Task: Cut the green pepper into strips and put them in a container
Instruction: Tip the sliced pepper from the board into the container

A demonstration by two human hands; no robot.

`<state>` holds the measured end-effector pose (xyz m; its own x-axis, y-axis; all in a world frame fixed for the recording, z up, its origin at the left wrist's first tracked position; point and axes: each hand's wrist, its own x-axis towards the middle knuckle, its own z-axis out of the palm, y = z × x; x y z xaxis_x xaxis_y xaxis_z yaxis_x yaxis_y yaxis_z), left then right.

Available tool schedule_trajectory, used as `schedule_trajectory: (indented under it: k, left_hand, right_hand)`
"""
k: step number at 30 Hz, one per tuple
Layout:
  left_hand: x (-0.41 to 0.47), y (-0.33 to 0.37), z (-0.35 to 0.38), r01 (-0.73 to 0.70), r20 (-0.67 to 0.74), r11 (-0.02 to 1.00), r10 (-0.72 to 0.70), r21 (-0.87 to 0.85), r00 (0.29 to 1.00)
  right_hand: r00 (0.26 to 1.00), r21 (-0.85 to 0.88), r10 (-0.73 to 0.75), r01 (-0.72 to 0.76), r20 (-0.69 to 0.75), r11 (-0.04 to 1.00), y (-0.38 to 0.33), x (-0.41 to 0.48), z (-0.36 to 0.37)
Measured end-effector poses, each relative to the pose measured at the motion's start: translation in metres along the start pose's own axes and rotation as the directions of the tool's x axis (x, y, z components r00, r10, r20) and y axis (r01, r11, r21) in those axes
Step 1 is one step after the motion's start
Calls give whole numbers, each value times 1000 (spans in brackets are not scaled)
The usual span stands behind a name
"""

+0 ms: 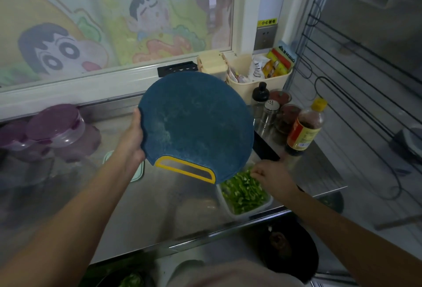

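The steel counter [173,206] runs under everything, and above it the round blue cutting board [196,124] is lifted and tipped steeply, its yellow handle slot [186,169] lowest and hanging just over the near corner of the clear container [251,212]. The left hand [134,138] grips the board's left rim, fingers wrapped behind and thumb in front. The board's face looks nearly bare, so the transfer seems almost done. The container sits at the counter's front right, close to the edge, and the green pepper strips [244,190] fill it in a loose heap. The right hand [271,178] hovers over its far end with fingers curled, apparently round the handle of a dark knife [266,147] whose blade shows past the board's right edge. To finish well, keep the low edge inside the container's rim, sweep the flat of the blade downward for stragglers, and avoid nudging the container toward the drop.
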<state>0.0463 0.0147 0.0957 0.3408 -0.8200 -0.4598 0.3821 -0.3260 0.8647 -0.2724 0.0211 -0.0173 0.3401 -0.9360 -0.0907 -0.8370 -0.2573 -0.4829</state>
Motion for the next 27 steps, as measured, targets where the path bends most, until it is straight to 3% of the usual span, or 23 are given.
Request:
schedule_trajectory:
  k: [5,11,18,23,27]
  left_hand:
    - [-10,-22,-21,106,-129,988,-120,-113,984]
    - [-24,-39,-54,79,-275,975,-135,-206,952]
    - [-49,-56,-72,20,-393,988,-78,-151,916]
    - [-50,-99,-69,97,-326,969,-169,-227,930]
    - [-42,-139,-54,158,-305,975,-199,-153,931]
  right_hand:
    - [986,29,127,-125,-110,992,-2,-3,-3]
    - [963,-28,246,-245,107,969,-3,-16,8]
    - [942,-41,299,-296,154,954,4,-2,-6]
    - [925,126,358,-374,131,919,4,3,-34]
    - [927,236,361,-376,106,896,9,7,-43]
